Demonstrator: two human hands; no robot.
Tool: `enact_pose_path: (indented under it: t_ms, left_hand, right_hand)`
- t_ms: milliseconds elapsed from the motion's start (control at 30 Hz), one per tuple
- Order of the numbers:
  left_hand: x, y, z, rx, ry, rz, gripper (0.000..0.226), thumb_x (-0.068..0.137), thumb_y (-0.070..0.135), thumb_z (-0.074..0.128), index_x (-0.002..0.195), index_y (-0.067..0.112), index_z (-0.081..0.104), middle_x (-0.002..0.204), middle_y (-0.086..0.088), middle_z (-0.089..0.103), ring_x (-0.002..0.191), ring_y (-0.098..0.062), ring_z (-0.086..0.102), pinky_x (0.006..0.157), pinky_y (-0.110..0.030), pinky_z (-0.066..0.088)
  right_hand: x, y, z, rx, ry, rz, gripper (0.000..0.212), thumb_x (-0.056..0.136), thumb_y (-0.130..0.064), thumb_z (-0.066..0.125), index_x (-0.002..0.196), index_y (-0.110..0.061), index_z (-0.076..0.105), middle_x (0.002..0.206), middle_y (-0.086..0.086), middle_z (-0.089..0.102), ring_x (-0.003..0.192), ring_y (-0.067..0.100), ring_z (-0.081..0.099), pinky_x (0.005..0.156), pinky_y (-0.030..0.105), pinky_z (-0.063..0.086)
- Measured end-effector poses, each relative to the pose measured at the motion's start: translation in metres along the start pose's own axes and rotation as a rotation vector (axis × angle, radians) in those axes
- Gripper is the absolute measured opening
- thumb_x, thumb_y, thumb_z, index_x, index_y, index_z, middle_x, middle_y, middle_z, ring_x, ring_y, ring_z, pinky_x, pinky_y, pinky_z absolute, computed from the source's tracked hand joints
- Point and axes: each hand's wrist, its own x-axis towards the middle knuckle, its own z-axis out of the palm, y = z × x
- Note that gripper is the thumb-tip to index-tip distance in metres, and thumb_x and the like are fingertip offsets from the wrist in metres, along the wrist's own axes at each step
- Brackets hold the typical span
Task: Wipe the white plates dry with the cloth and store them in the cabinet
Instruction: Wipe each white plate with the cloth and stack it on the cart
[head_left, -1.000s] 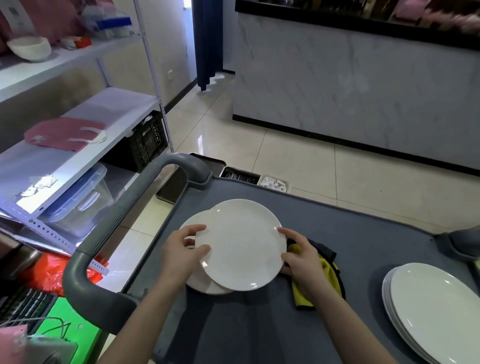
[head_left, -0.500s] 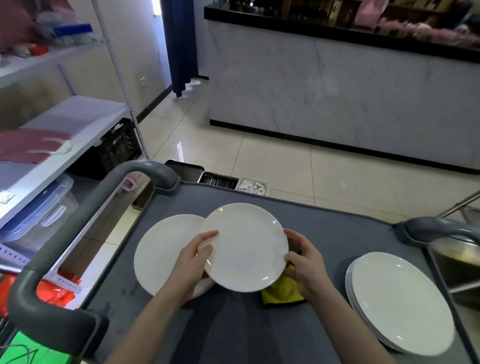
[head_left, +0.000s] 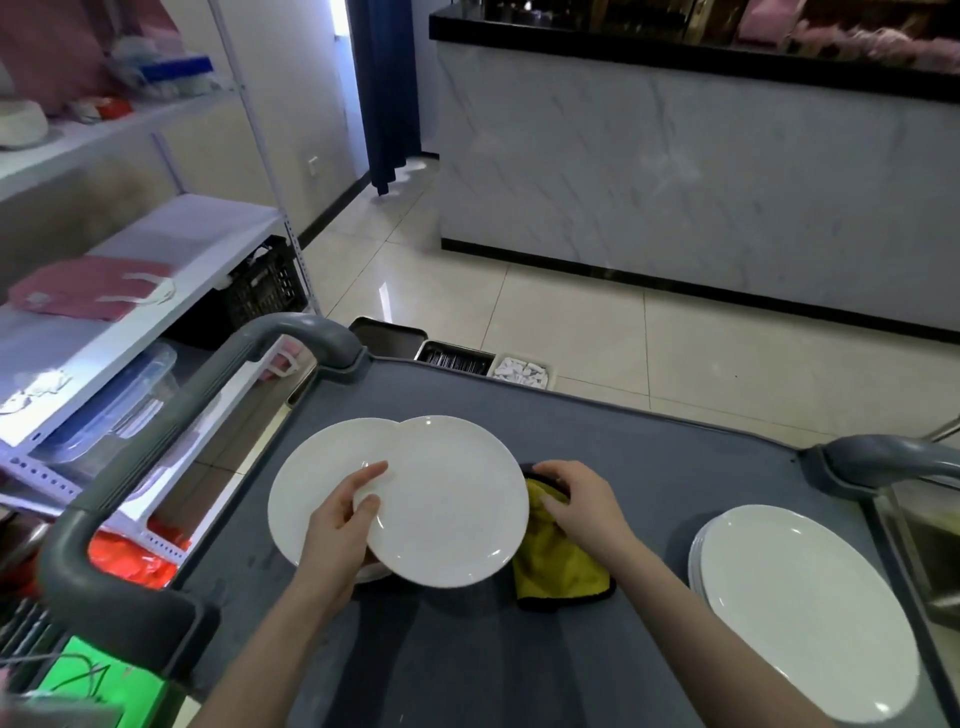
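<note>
White plate (head_left: 447, 499) pinched by left hand (head_left: 337, 525) fingers, second plate (head_left: 311, 483) beneath; right hand (head_left: 584, 506) fingers clutch single cloth (head_left: 563, 569).

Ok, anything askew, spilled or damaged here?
Nothing spilled or damaged. The left hand holds the top plate off-centre over the lower plate; the right hand grips the yellow cloth. The plate stack looks tidy.

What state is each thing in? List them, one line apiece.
Top plate: held above the cart by its left rim.
Lower plate: flat on the cart, partly covered.
Yellow cloth: crumpled on the cart, gripped.
Plate stack: resting at right.
Left hand: gripping Top plate.
Right hand: gripping Yellow cloth.
</note>
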Motion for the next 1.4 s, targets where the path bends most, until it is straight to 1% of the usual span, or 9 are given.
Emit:
enact_pose_path:
  t_ms: [133,267,400,667,867,933,1067,1267,1400]
  left_hand:
    - [-0.008,0.0,-0.002,-0.022,0.055,0.022,0.042,0.101,0.012,0.046,0.1,0.048,0.07,0.113,0.001,0.062,0.093,-0.026,0.063,0.055,-0.035,0.057]
    - [-0.014,0.001,-0.005,-0.025,0.094,0.063,0.037,0.101,0.013,0.048,0.105,0.043,0.069,0.112,0.003,0.06,0.095,-0.022,0.061,0.054,-0.032,0.057]
    - [-0.017,0.003,-0.006,-0.036,0.103,0.083,0.033,0.101,0.017,0.049,0.108,0.042,0.069,0.117,0.008,0.06,0.099,-0.021,0.061,0.055,-0.032,0.057]
    - [-0.022,0.015,0.01,-0.091,0.058,0.055,0.034,0.101,0.02,0.048,0.105,0.044,0.07,0.117,0.005,0.063,0.099,-0.026,0.064,0.059,-0.037,0.058]
    - [-0.025,0.029,0.04,-0.121,-0.014,0.096,0.034,0.101,0.016,0.049,0.103,0.04,0.073,0.106,-0.004,0.069,0.082,-0.022,0.067,0.057,-0.03,0.056]
    - [-0.026,0.034,0.049,-0.13,-0.048,0.113,0.034,0.101,0.014,0.048,0.104,0.038,0.073,0.103,-0.003,0.07,0.08,-0.019,0.068,0.057,-0.031,0.056]
    - [-0.028,0.041,0.065,-0.154,-0.108,0.132,0.033,0.101,0.013,0.049,0.107,0.036,0.073,0.095,0.0,0.072,0.072,-0.013,0.067,0.057,-0.03,0.055]
    - [-0.034,0.044,0.082,-0.166,-0.165,0.15,0.033,0.101,0.015,0.05,0.113,0.037,0.07,0.108,-0.005,0.071,0.088,-0.023,0.066,0.062,-0.033,0.056]
    - [-0.037,0.045,0.094,-0.164,-0.194,0.2,0.034,0.1,0.012,0.051,0.12,0.037,0.064,0.102,-0.003,0.073,0.084,-0.015,0.069,0.059,-0.024,0.055]
  right_hand:
    - [0.01,0.004,0.013,-0.244,-0.08,0.041,0.05,0.088,-0.033,0.063,0.135,-0.026,0.049,0.129,0.0,0.052,0.122,0.022,0.044,0.102,0.036,0.04]
    - [0.005,0.006,0.012,-0.107,-0.033,0.068,0.04,0.082,-0.043,0.069,0.118,-0.027,0.061,0.11,-0.008,0.061,0.105,0.013,0.054,0.089,0.03,0.047]
    - [-0.005,0.009,-0.012,0.088,0.047,0.085,0.016,0.087,-0.033,0.067,0.098,-0.023,0.072,0.092,-0.011,0.068,0.092,0.009,0.062,0.078,0.022,0.045]
    - [-0.024,0.01,-0.086,-0.241,0.236,0.047,0.022,0.095,-0.034,0.053,0.085,-0.018,0.064,0.086,-0.002,0.064,0.083,0.02,0.058,0.073,0.036,0.048]
    - [-0.038,0.007,-0.118,-0.035,0.187,0.027,0.02,0.096,-0.032,0.054,0.081,-0.022,0.061,0.074,-0.01,0.063,0.073,0.003,0.055,0.059,0.01,0.039]
    - [-0.042,0.006,-0.124,0.013,0.22,0.037,0.019,0.096,-0.033,0.054,0.081,-0.023,0.062,0.075,-0.011,0.064,0.074,0.002,0.056,0.059,0.011,0.039]
    - [-0.049,0.003,-0.136,0.341,0.31,0.077,0.023,0.096,-0.035,0.054,0.083,-0.02,0.068,0.077,0.009,0.066,0.073,0.019,0.06,0.066,0.036,0.047]
    - [-0.067,-0.009,-0.151,0.867,0.256,0.049,0.024,0.097,-0.031,0.052,0.096,-0.011,0.065,0.079,0.004,0.062,0.077,0.018,0.056,0.072,0.036,0.047]
    - [-0.084,-0.031,-0.137,0.848,0.164,-0.052,0.018,0.096,-0.024,0.051,0.104,-0.017,0.066,0.091,0.0,0.068,0.083,0.014,0.06,0.075,0.031,0.047]
